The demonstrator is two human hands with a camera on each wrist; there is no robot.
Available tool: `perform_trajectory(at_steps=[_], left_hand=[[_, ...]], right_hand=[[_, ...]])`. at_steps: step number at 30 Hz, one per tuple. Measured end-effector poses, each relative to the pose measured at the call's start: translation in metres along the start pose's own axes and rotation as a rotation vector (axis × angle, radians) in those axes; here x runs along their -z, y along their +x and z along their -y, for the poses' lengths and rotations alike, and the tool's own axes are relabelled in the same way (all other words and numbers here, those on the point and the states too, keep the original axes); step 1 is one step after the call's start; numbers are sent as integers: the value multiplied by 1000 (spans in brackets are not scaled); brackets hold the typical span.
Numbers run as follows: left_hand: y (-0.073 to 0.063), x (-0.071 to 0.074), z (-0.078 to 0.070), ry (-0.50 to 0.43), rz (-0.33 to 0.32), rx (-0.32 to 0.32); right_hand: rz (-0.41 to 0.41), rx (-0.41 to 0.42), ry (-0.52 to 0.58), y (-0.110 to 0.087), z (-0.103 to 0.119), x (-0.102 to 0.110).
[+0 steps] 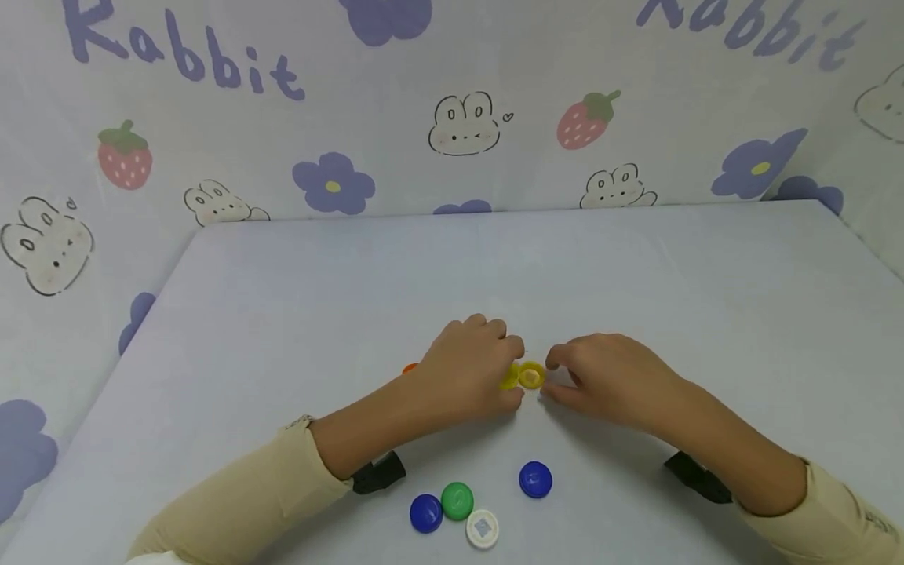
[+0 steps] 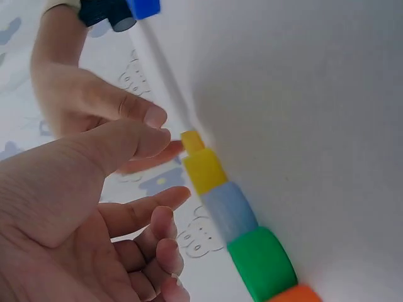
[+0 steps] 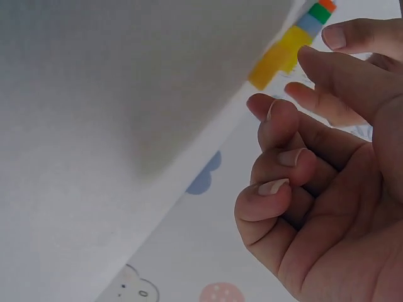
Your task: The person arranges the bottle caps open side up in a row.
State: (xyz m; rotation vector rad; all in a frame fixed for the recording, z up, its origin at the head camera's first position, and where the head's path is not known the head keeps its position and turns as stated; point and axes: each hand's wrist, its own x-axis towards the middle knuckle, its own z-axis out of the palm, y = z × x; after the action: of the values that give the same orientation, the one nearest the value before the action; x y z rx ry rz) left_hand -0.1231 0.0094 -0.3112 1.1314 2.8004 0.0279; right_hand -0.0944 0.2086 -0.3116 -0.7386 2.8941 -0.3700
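Note:
A row of plastic bottle caps runs across the table, with an orange cap [image 1: 410, 367] at the left end. In the left wrist view a green cap [image 2: 261, 263], a light blue cap [image 2: 230, 212], a yellow cap [image 2: 204, 171] and a smaller yellow end cap [image 2: 192, 142] follow. My left hand [image 1: 469, 373] hovers over the row and hides its middle, thumb and fingers apart around the yellow caps. Just right of the yellow end cap is my right hand [image 1: 614, 380], its thumb and forefinger parted beside it. Nothing is held in either hand.
Nearer the front lie a blue cap [image 1: 426, 513], a green cap [image 1: 457, 501] against it, a white cap [image 1: 482, 529] and a second blue cap [image 1: 535, 479] to the right. Behind the white table [image 1: 452, 275] hangs a rabbit-print cloth [image 1: 395, 102].

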Motion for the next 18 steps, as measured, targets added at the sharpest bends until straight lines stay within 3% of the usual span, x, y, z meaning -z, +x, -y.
perform_trajectory(at_steps=[4, 10, 13, 18], left_hand=[[-22, 4, 4, -27, 4, 14], [-61, 6, 4, -98, 13, -15], [-80, 4, 3, -108, 17, -48], [-106, -1, -3, -58, -12, -127]], right_hand=[[-7, 29, -9, -7, 9, 3], [16, 129, -42, -17, 32, 3], [54, 202, -42, -20, 45, -1], [29, 349, -91, -24, 66, -11]])
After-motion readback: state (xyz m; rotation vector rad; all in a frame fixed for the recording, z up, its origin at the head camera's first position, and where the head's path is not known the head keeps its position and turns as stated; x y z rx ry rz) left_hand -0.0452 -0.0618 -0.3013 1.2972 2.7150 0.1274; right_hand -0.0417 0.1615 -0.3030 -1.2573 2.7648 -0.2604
